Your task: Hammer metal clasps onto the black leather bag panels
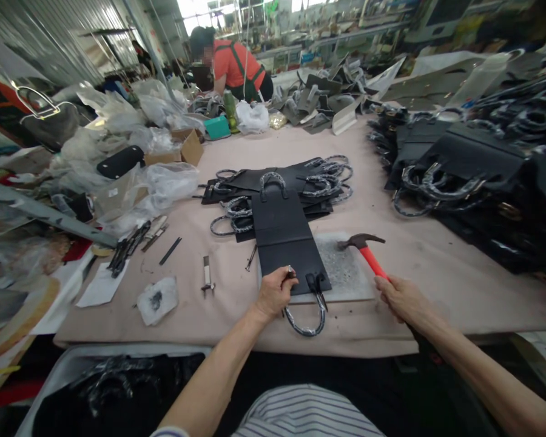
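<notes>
My left hand [275,292] is closed on a short upright metal rod [290,271], whose shiny end shows above the fingers. It rests on the lower end of a black bag panel [284,227], beside a base of the plastic-wrapped handle [307,331] that hangs toward me. At the panel's far end is another wrapped handle [273,179]. In my right hand [398,296] is a claw hammer [367,254] with a red grip, its head held to the right of the panel. Under the panel's right side lies a pale, worn slab [350,273].
Several black panels with wrapped handles [327,182] are stacked behind. More black bags [473,164] pile up at right. On the left lie a small metal tool [207,276], a dark strip [170,251] and a white block [158,300]. A person in orange [239,64] bends at the back.
</notes>
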`<state>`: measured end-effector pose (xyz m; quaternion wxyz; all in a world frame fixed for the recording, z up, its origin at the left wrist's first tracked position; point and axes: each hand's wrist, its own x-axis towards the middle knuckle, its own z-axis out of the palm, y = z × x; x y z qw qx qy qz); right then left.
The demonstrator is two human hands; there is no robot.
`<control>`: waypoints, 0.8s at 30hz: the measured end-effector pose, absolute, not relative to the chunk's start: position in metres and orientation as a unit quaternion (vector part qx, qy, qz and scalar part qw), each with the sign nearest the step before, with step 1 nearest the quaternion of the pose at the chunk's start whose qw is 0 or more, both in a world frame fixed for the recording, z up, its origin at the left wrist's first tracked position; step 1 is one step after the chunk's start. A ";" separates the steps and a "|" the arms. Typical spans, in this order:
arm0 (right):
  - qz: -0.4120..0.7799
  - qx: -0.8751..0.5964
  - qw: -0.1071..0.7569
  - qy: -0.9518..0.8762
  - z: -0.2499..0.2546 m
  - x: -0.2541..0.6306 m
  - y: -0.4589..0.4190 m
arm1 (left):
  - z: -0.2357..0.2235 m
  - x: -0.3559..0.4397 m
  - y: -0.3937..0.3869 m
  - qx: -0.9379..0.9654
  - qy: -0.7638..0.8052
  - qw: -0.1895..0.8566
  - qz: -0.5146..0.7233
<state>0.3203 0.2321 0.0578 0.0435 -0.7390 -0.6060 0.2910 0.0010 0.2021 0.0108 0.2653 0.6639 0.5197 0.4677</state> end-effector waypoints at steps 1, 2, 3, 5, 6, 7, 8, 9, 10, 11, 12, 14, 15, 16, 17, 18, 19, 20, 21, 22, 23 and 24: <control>0.244 -0.743 0.039 -0.622 0.052 0.322 0.233 | 0.012 0.001 0.202 0.663 0.520 0.269 0.467; 0.192 -0.736 0.048 -0.648 0.049 0.320 0.234 | 0.014 0.001 0.202 0.662 0.521 0.273 0.465; 0.142 -0.717 0.071 -0.679 0.048 0.316 0.234 | 0.017 0.001 0.202 0.660 0.524 0.275 0.463; 0.065 -0.643 0.150 -0.748 0.048 0.298 0.234 | 0.022 0.001 0.202 0.661 0.529 0.272 0.458; 0.049 -0.596 0.186 -0.779 0.048 0.285 0.234 | 0.025 0.001 0.202 0.663 0.531 0.268 0.456; 0.054 -0.553 0.213 -0.804 0.048 0.271 0.234 | 0.027 0.001 0.203 0.666 0.532 0.262 0.453; 0.069 -0.516 0.228 -0.823 0.046 0.257 0.234 | 0.029 0.000 0.203 0.669 0.532 0.257 0.451; 0.086 -0.487 0.232 -0.838 0.044 0.243 0.233 | 0.031 0.000 0.202 0.673 0.531 0.252 0.448; 0.099 -0.468 0.228 -0.848 0.040 0.230 0.232 | 0.032 -0.001 0.202 0.676 0.532 0.249 0.446; 0.107 -0.458 0.222 -0.854 0.036 0.220 0.231 | 0.033 -0.003 0.202 0.676 0.534 0.248 0.444; 0.109 -0.458 0.216 -0.855 0.031 0.212 0.230 | 0.033 -0.004 0.201 0.675 0.536 0.249 0.442; 0.109 -0.465 0.210 -0.853 0.023 0.204 0.227 | 0.031 -0.005 0.199 0.667 0.545 0.254 0.440; 0.109 -0.469 0.209 -0.851 0.020 0.203 0.227 | 0.030 -0.006 0.198 0.662 0.550 0.255 0.442; 0.111 -0.472 0.208 -0.850 0.018 0.203 0.226 | 0.028 -0.006 0.197 0.657 0.553 0.253 0.445; 0.113 -0.474 0.206 -0.848 0.016 0.204 0.226 | 0.027 -0.007 0.196 0.655 0.554 0.248 0.450; 0.116 -0.477 0.204 -0.847 0.016 0.205 0.226 | 0.026 -0.007 0.196 0.657 0.552 0.238 0.455; 0.118 -0.479 0.201 -0.846 0.016 0.206 0.226 | 0.026 -0.007 0.195 0.667 0.543 0.225 0.458; 0.120 -0.481 0.199 -0.845 0.016 0.206 0.227 | 0.025 -0.008 0.195 0.690 0.522 0.213 0.454; 0.121 -0.483 0.198 -0.844 0.016 0.206 0.227 | 0.025 -0.009 0.195 0.722 0.491 0.203 0.443; 0.123 -0.485 0.197 -0.843 0.017 0.206 0.227 | 0.024 -0.010 0.194 0.755 0.457 0.197 0.427; 0.124 -0.485 0.196 -0.843 0.017 0.205 0.227 | 0.023 -0.011 0.195 0.781 0.426 0.196 0.414; 0.125 -0.485 0.196 -0.843 0.018 0.205 0.227 | 0.022 -0.012 0.195 0.787 0.414 0.202 0.410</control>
